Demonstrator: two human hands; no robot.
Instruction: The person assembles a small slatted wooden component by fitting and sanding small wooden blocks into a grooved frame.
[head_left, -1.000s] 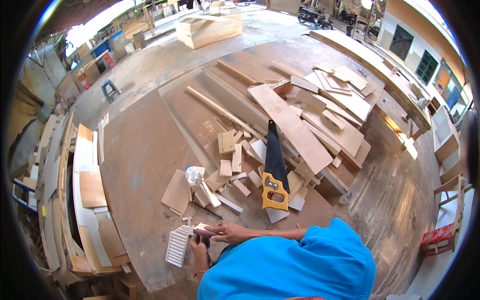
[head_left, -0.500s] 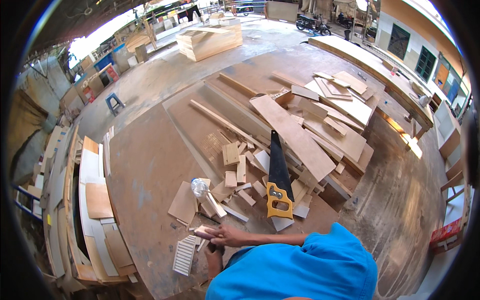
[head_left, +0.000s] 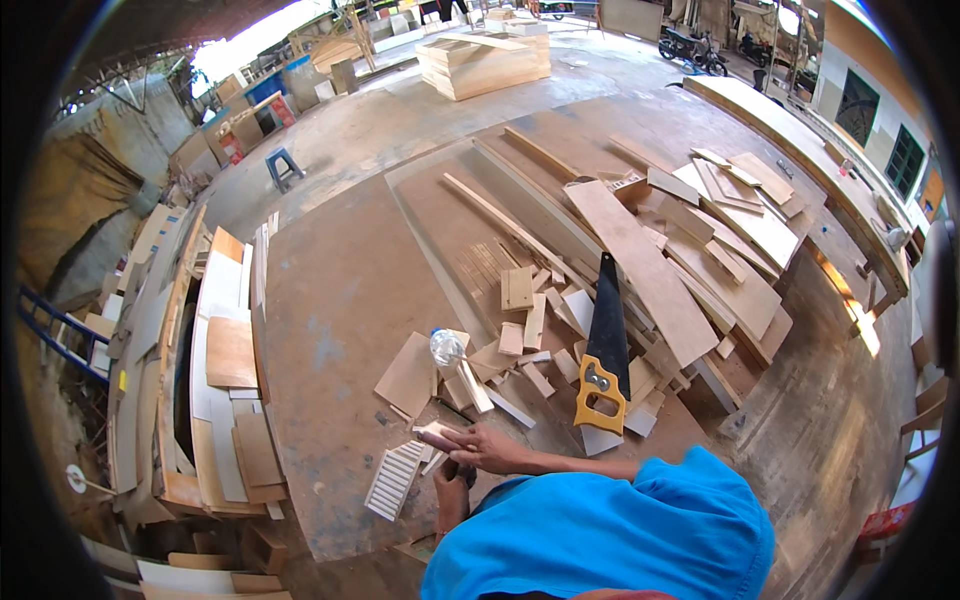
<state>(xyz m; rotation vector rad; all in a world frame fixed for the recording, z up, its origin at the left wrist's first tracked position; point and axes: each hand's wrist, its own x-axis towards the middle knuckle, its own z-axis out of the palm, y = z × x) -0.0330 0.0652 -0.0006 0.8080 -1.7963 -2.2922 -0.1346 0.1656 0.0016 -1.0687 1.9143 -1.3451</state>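
Observation:
My right hand (head_left: 492, 448) reaches in from the right, its fingers closed round a small wooden piece (head_left: 434, 437) with a pale end. Just below it, my left hand (head_left: 452, 494) is closed near a dark part; what it grips is hidden. Beside them on the brown board lies a white slatted panel (head_left: 396, 481). A clear plastic bottle (head_left: 446, 348) stands or leans among wood offcuts (head_left: 517, 288) beyond the hands. A handsaw (head_left: 605, 350) with a yellow handle and black blade rests on the offcuts to the right.
The large brown work board (head_left: 330, 420) carries a heap of planks (head_left: 645, 270) at right. Stacked panels (head_left: 225, 350) stand along its left side. Farther off are a blue stool (head_left: 284, 168), a pale wooden box (head_left: 484, 72) and a long bench (head_left: 790, 125).
The view has swung left, so the whole scene sits farther right in the picture. Both hands stay close together at the wooden piece, with little visible change in grip.

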